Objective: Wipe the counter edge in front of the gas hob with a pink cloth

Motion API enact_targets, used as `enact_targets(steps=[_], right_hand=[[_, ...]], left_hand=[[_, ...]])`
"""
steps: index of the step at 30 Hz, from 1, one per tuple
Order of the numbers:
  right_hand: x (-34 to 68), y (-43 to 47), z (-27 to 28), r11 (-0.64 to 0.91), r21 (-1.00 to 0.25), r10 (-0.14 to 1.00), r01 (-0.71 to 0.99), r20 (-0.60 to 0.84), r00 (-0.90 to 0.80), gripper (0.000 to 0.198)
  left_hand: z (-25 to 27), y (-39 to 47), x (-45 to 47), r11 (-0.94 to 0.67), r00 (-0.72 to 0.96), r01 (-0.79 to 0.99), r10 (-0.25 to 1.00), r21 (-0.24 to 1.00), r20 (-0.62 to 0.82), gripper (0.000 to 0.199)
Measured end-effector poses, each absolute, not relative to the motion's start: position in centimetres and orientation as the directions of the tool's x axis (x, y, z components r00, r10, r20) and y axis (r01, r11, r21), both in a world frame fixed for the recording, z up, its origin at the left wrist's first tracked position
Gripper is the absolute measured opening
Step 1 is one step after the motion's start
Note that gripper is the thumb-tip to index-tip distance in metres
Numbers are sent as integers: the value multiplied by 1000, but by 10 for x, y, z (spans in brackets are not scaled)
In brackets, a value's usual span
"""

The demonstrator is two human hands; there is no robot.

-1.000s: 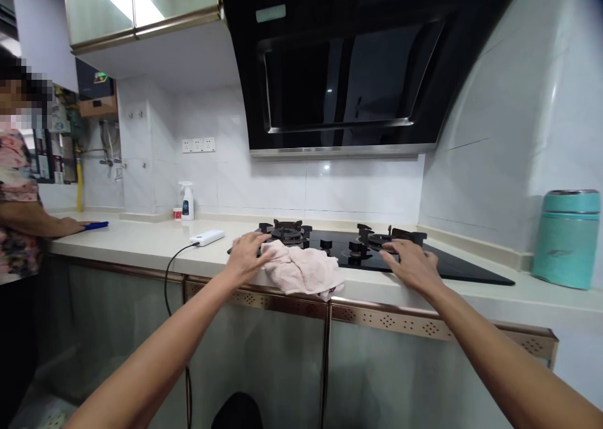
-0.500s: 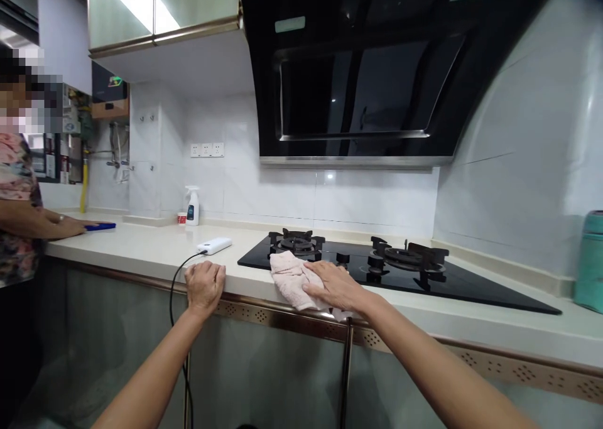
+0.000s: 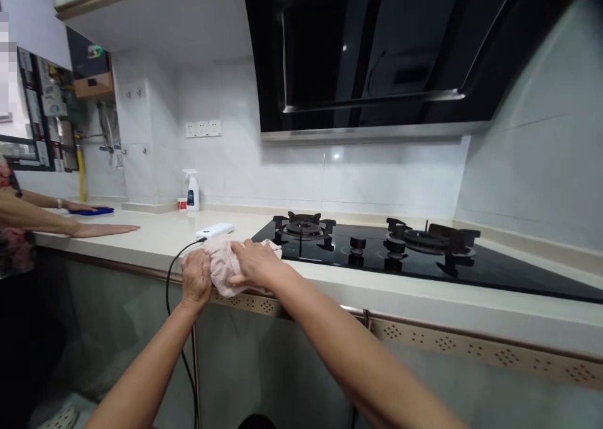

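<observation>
The right hand (image 3: 257, 264) grips the cloth (image 3: 222, 262), fingers bent over its top and thumb at the front. Half a second ago both were in front of the stove (image 3: 419, 266); now they have come left along the edge of the counter (image 3: 155, 235), and the stove lies to the right of the right hand. The left hand (image 3: 196, 278) was well apart from the cloth then; now it is curled at the edge, against the cloth's left end, and I cannot tell whether it grips it. The cloth is bunched between the two hands. The power bank (image 3: 215, 230) is just behind the cloth, its cable (image 3: 168, 284) hanging down left of the left hand.

Farther left, a co-worker's near hand (image 3: 106, 230) now lies flat on the counter, away from the blue rag (image 3: 97, 211); the other hand (image 3: 81, 207) rests at the rag. The turquoise jar, at the far right before, is out of view.

The bottle (image 3: 192, 191), well behind the left hand, has a dark label too small to read. Beside it is a red-and-white tub (image 3: 182, 204); what it contains cannot be seen.
</observation>
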State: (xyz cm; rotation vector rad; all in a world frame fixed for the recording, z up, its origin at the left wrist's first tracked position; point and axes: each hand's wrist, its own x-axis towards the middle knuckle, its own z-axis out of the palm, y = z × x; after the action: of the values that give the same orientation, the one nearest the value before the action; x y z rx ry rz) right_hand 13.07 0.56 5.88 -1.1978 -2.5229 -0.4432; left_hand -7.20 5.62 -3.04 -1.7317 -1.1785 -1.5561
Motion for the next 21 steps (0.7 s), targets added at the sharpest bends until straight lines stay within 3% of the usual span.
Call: enact_targets(steps=[5, 8, 11, 15, 21], right_hand=[[125, -1, 50, 526, 178, 674, 832, 509, -535, 78], [135, -8, 43, 515, 171, 648, 840, 563, -512, 80], [155, -14, 41, 552, 161, 619, 818, 578, -532, 68], [210, -30, 40, 569, 103, 632, 816, 581, -513, 54], [338, -71, 26, 530, 50, 615, 846, 665, -424, 54]], left_hand=[[-34, 64, -74, -417, -89, 885, 288, 208, 954, 32], [-32, 62, -75, -393, -70, 902, 274, 178, 959, 34], [-28, 57, -76, -383, 5, 919, 258, 98, 966, 40], [-21, 51, -73, -433, 128, 901, 239, -12, 963, 47], [-17, 50, -66, -429, 68, 903, 218, 33, 974, 49]])
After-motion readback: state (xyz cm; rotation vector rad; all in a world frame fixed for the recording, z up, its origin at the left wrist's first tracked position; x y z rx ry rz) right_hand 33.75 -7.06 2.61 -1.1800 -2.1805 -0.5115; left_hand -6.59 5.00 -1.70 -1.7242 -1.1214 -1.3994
